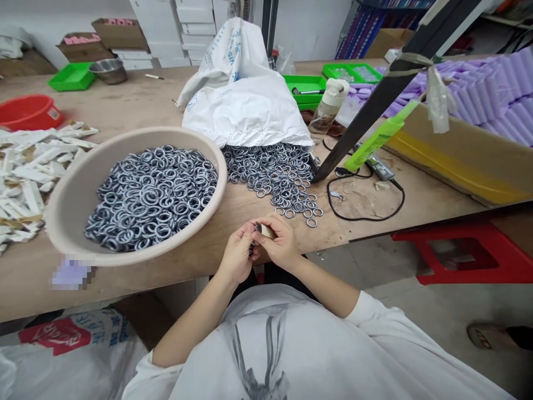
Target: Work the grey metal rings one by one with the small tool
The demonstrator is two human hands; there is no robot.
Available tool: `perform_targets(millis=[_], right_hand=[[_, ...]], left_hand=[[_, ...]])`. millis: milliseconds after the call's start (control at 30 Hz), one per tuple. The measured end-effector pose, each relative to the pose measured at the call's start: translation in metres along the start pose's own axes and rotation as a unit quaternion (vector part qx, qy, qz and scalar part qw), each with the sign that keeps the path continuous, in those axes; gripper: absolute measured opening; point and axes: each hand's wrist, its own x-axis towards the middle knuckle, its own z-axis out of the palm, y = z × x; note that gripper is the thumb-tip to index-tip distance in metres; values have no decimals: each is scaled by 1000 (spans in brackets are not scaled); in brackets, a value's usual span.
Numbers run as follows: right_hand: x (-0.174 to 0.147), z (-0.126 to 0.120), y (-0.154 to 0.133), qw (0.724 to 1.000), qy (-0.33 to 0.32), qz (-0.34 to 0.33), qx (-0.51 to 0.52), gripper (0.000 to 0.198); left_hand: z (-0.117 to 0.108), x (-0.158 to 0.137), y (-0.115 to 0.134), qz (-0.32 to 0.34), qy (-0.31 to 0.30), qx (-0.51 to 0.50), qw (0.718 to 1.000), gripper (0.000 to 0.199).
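- One left hand [237, 255], one right hand [283, 244]: together at the front edge of the table [139, 105], clasping dark pieces [251, 249], mostly hidden
- One basin [77, 191]; rings [154, 194] overlapping past counting

The left hand [238, 254] and the right hand [283, 243] are close together, right in front of the tummy [260, 322]. Both have their fingers curled in. The right thumb [265, 242] points across to the left hand, and the fingertips of both hands meet. Some left fingers are hidden, so it is hard to see how each one bends. The left arm [185, 319] is bent and slants up and in from the left side. The right arm [327, 286] is bent too, and slants in from the right. Both forearms are bare.
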Motion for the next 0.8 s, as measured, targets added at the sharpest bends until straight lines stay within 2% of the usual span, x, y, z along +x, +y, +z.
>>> perform_targets(millis=[67,167,267,333,400,467,533,633,800], right_hand=[[-2,1,-2,1000,11,-18,-1,20],[1,-2,-3,999,-21,-6,24,24],[8,-3,-1,993,-57,64,76,31],[15,-3,2,979,-85,135,124,39],[20,-5,3,973,-84,174,127,48],[21,-9,1,984,-74,154,56,52],[17,-14,-3,989,-106,96,-46,51],[7,-18,-11,972,-174,9,-158,48],[1,-18,-14,949,-167,-64,-260,48]], left_hand=[[1,-2,-1,17,4,10,1000,52],[-2,-1,-3,72,-4,35,997,48],[-4,2,-2,96,-17,54,994,48],[-5,4,-1,85,-21,50,995,49],[-4,3,1,65,-27,32,997,51],[-3,2,3,46,-30,9,998,53],[-3,1,5,29,-16,-15,999,54],[-1,-1,6,16,31,-37,999,55],[1,-2,3,25,51,-40,998,57]])
